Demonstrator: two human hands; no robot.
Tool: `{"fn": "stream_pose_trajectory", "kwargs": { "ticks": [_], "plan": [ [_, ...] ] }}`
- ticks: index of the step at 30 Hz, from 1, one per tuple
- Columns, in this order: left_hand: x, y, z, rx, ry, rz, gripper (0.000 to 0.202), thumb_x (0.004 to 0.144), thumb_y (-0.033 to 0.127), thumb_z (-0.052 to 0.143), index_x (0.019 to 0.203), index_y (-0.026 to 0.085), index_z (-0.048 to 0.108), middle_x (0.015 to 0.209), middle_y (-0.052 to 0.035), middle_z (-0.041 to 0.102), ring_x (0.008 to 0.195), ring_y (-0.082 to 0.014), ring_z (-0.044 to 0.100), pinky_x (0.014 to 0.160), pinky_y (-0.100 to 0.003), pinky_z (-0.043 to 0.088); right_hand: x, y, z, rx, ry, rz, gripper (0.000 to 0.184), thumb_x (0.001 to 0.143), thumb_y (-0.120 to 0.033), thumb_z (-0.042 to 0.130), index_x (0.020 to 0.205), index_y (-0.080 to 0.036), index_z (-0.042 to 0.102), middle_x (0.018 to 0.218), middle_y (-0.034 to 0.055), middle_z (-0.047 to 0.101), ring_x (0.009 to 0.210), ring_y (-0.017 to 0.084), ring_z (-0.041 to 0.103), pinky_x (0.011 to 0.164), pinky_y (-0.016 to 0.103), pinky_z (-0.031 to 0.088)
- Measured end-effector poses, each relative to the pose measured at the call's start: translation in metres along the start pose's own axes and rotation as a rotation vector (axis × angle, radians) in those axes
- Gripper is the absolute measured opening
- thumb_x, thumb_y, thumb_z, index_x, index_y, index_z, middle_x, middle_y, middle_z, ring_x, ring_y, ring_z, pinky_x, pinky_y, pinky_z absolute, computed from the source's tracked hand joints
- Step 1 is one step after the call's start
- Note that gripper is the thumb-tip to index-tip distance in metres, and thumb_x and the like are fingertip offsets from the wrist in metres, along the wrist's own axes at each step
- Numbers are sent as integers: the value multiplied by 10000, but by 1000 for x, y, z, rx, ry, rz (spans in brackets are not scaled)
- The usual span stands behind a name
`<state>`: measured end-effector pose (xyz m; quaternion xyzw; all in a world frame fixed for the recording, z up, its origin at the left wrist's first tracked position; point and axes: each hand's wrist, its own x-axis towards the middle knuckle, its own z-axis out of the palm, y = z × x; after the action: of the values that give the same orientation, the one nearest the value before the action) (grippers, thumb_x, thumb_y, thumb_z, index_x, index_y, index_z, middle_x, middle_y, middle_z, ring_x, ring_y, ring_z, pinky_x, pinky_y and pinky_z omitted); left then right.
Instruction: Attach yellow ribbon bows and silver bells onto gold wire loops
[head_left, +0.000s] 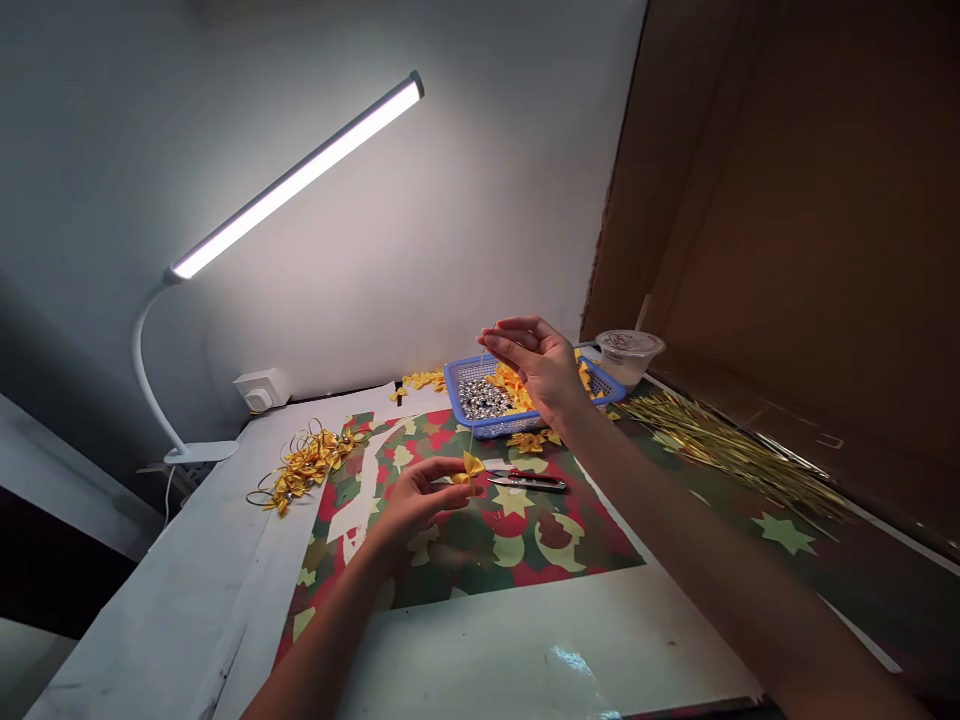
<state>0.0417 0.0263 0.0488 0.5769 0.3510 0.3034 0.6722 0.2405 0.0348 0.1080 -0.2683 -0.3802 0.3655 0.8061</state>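
Between the thumb and fingers of my left hand (429, 490) is a yellow ribbon bow (472, 466), held low over the patterned sheet. A thin thread (472, 432) rises from the bow toward my right hand (536, 362), which is raised above the basket. My right thumb and fingertips pinch the thread's upper end; a needle there is too small to make out. Just right of the bow lies a pair of thread snips (527, 481). Behind my hands stands a blue plastic basket (501, 426) with silver beads (484, 398) and yellow bows (517, 388) inside.
A lit desk lamp (300, 180) leans over the left side. Finished-looking yellow bows with wire loops (309, 462) are piled at left. Gold wire stems (720, 440) lie at right, near a lidded plastic tub (630, 352). A brown panel (795, 200) borders the right.
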Motion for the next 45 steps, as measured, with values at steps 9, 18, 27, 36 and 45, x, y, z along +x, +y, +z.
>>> {"fn": "stream_pose_trajectory", "kwargs": {
  "ticks": [9,18,27,36,45],
  "plan": [
    [5,-6,-5,-73,-14,30,252,589,220,781,828,163,723,728,-26,694,603,-105,597,554,-197,448,4,3,-6,-22,35,-40,320,507,-263,846,729,-216,621,727,-48,722,756,130,696,871,317,521],
    [14,-8,-7,-194,-27,35,221,500,146,713,717,181,737,648,6,652,510,-58,494,500,-175,386,5,2,-6,-42,37,-53,298,519,-259,835,724,-224,621,725,-50,723,757,132,696,882,331,520],
    [9,-4,-7,-185,-35,12,261,543,182,720,801,171,758,784,-62,744,762,-186,669,728,-270,489,8,4,-11,-62,48,-75,308,528,-265,836,738,-223,615,745,-47,723,766,133,696,864,327,530],
    [-3,-6,7,-74,-73,47,268,627,306,783,853,173,727,947,-101,744,888,-245,687,738,-307,527,8,1,-10,-48,60,-79,298,544,-249,822,749,-220,608,749,-45,725,778,135,696,858,321,530],
    [-9,1,24,-128,55,96,238,518,251,845,662,165,676,715,-31,735,664,-144,663,638,-235,512,6,-1,-10,-111,62,-97,287,584,-261,799,775,-227,588,783,-39,718,823,144,691,888,340,517]
  ]
}}
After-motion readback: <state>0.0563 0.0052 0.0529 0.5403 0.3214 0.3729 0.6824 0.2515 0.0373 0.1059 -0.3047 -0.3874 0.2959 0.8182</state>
